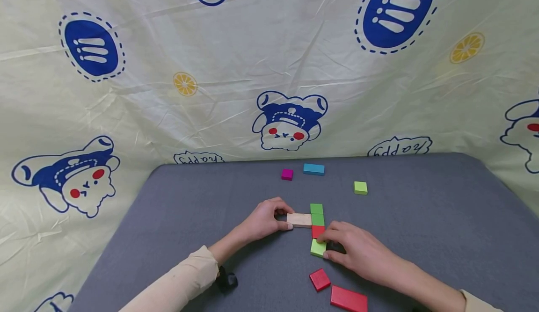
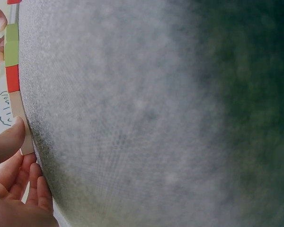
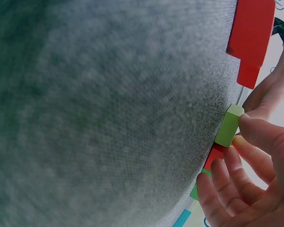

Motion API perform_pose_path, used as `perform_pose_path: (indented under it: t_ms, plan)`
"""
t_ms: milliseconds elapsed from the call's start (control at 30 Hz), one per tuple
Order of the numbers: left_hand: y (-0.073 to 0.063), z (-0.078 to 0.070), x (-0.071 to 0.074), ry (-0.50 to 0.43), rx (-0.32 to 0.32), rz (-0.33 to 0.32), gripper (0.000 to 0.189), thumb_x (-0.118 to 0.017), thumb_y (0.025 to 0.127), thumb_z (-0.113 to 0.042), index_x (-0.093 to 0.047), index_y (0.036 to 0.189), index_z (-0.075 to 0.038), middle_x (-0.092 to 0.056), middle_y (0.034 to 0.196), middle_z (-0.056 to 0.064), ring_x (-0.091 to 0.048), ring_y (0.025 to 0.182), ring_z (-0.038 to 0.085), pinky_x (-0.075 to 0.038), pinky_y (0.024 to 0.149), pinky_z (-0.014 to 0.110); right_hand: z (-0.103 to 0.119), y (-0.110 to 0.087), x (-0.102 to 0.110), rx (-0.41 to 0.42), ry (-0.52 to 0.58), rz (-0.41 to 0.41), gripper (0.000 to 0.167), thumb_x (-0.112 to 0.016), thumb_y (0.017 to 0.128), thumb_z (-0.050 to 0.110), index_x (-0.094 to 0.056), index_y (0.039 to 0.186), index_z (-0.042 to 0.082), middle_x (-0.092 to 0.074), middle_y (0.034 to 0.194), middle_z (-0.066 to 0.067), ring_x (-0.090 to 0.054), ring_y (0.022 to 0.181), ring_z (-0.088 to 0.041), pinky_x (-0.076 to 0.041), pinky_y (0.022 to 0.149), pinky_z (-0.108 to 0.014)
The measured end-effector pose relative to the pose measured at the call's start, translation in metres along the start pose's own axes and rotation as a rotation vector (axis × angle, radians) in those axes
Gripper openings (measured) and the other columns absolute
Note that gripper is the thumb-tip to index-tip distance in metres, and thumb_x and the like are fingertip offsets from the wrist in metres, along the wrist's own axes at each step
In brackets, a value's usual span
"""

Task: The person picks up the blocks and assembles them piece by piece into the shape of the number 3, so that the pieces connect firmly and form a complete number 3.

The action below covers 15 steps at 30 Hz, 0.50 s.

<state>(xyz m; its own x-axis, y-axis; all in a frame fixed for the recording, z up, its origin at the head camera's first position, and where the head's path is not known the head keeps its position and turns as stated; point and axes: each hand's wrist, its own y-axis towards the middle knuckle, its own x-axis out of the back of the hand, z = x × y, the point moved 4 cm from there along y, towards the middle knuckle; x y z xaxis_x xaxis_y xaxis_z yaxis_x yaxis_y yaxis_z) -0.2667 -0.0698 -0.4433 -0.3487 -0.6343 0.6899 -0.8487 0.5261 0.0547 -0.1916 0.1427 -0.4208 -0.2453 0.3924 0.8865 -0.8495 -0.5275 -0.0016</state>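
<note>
My left hand [image 1: 267, 218] pinches the left end of a plain wooden block [image 1: 299, 220] between thumb and fingers. The block's right end meets a short column of small blocks: two green ones [image 1: 316, 208], a red one [image 1: 317, 232] and a light green one [image 1: 317, 248] nearest me. On that light green block, my right hand [image 1: 358, 249] has its thumb at the near edge and a fingertip at the far edge. In the right wrist view, its thumb presses against the light green block [image 3: 229, 125]; the other fingers are spread near the red block.
Closer to me lie a small red block [image 1: 320, 279] and a longer red block [image 1: 349, 298]. Toward the back are a magenta block [image 1: 287, 174], a blue block [image 1: 314, 169] and another light green block [image 1: 360, 188]. A printed cloth [image 1: 236, 115] hangs behind the grey table [image 1: 202, 185].
</note>
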Motion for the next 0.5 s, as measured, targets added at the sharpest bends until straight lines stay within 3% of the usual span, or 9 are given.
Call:
perform_pose_path:
  t_ms: [500]
  plan:
    - [-0.0001,0.0007,0.0002,-0.008,-0.009,-0.002,0.023,-0.08,0.083,-0.011,-0.074,0.105,-0.011,-0.06,0.095,-0.006,-0.054,0.09,0.013,-0.045,0.082,0.028,-0.0002,0.0014,0.0,-0.011,0.012,0.01,0.032,-0.08,0.082,0.027,-0.071,0.113,0.026,-0.055,0.097,0.017,-0.052,0.086,-0.005,-0.049,0.073,-0.028]
